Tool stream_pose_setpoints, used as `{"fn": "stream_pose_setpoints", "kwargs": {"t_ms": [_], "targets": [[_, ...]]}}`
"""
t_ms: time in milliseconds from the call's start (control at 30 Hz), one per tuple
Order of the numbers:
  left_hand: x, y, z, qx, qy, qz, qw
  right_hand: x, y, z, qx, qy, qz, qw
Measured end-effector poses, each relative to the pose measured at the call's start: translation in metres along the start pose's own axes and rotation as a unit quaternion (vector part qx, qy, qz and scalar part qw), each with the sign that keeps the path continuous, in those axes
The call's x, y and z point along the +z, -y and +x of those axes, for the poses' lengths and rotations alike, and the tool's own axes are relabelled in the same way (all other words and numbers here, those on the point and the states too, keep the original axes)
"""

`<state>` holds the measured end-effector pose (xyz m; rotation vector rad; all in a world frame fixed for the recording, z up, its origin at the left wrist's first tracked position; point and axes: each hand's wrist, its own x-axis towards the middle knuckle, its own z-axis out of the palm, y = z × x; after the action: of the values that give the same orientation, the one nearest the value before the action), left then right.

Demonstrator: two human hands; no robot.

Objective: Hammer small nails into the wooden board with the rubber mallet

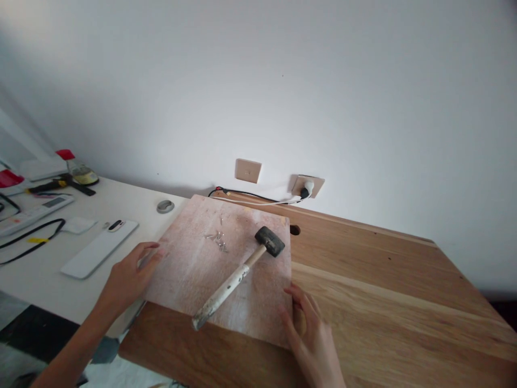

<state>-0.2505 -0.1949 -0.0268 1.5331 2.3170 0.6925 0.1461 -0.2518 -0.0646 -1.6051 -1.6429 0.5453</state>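
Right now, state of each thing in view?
board: flat, straddling the wooden table and white desk
left hand: open, on board's left edge
right hand: open, at board's right edge
mallet: lying on board, untouched
nails: loose on board
plug: in wall socket
phone: face down on desk

nails (218, 240): too small to count | left items (8, 180): cut by edge
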Motion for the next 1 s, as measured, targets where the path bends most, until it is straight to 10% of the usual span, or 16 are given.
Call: {"fn": "stream_pose_setpoints", "kwargs": {"t_ms": [367,733,1000], "targets": [[0.014,-0.017,-0.015,0.064,-0.021,-0.008,0.998,-0.006,-0.027,0.0,-0.072,-0.019,-0.127,0.989],[0.088,-0.085,-0.091,0.378,0.114,-0.053,0.917,-0.141,-0.136,-0.01,0.055,-0.077,-0.315,0.944],[0.095,-0.094,-0.098,0.468,0.06,0.014,0.881,-0.142,-0.136,-0.031,0.092,-0.12,-0.313,0.938]]}}
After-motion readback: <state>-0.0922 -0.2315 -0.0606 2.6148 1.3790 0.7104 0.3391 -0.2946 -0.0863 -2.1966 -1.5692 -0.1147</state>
